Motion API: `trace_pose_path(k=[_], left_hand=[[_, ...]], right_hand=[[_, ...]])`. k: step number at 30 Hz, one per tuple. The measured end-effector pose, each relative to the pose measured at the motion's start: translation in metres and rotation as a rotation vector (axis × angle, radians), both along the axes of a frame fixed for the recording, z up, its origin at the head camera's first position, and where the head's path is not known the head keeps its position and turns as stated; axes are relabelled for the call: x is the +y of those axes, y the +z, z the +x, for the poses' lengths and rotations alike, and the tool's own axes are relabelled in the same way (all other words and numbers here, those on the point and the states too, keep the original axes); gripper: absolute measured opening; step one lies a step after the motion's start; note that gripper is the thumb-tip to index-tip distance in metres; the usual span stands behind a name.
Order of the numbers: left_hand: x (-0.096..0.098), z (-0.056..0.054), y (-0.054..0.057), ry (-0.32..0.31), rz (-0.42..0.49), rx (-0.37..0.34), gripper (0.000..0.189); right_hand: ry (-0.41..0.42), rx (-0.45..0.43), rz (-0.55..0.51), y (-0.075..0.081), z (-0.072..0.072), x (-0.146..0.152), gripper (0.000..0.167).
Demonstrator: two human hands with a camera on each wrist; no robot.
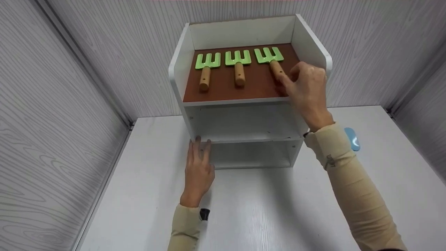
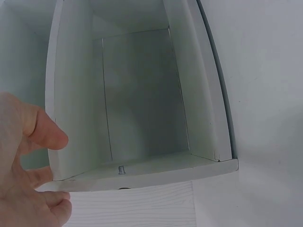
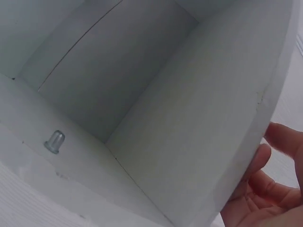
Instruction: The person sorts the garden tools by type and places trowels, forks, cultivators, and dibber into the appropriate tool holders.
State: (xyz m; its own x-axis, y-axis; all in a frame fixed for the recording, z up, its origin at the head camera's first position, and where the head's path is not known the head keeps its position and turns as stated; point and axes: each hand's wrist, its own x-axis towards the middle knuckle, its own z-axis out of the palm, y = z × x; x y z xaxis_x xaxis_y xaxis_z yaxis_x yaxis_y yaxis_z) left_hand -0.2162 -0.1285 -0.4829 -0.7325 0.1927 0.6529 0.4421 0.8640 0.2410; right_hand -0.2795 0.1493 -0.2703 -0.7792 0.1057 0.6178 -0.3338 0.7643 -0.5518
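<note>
Three forks [image 1: 239,65] are lying in view, each bearing three green tines [image 1: 237,55] and one wooden handle [image 1: 239,75]. One white shelf unit [image 1: 233,102] is offering one brown-floored top level [image 1: 256,80] and two lower compartments [image 1: 244,122]. One blue object [image 1: 352,139] is resting on one white bench [image 1: 251,209].

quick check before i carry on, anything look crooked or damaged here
The rightmost fork, at the right hand, slants more than the left fork and middle fork. Below them, the middle board has a dark mark near the right end of its front edge, maybe a chip; I can't be sure.
</note>
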Motion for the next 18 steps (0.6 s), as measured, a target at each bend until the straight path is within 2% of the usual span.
trace_pose_path(k=[8, 15, 18], left_hand=[[-0.001, 0.000, 0.000, -0.004, -0.005, 0.013, 0.066], [0.000, 0.000, 0.000, -0.005, 0.000, 0.005, 0.065], [0.000, 0.001, 0.000, -0.004, 0.010, -0.009, 0.065]], right_hand=[[0.039, -0.087, -0.121, -0.002, 0.019, 0.015, 0.020], [0.178, -0.156, -0.315, -0.013, 0.035, 0.028, 0.018], [0.252, -0.218, -0.407, -0.016, 0.038, 0.035, 0.019]])
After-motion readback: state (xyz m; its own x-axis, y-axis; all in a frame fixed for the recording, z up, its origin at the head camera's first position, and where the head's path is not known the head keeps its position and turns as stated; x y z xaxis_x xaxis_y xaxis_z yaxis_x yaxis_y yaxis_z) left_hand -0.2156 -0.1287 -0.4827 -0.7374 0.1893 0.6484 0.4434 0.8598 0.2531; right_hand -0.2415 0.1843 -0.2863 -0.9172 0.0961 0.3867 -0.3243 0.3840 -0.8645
